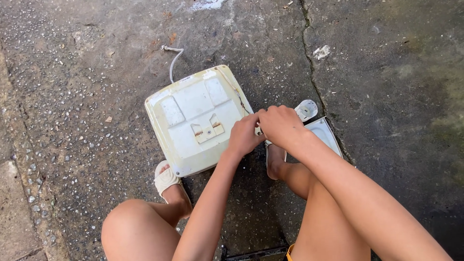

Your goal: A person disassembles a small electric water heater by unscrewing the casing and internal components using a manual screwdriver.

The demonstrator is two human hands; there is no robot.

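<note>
A square cream-white plastic appliance housing (193, 121) lies flat on the concrete, a small bracket at its middle. My left hand (244, 135) and my right hand (279, 124) meet at its right edge, fingers curled closed around something small that they hide. A thin white cable (172, 60) trails from the housing's far corner.
A white round cap (306, 109) and a pale flat panel (325, 133) lie just right of my hands. My sandalled feet (166, 179) flank the housing's near side. A long crack (309, 72) runs through the concrete. A dark object (256, 253) sits at the bottom edge.
</note>
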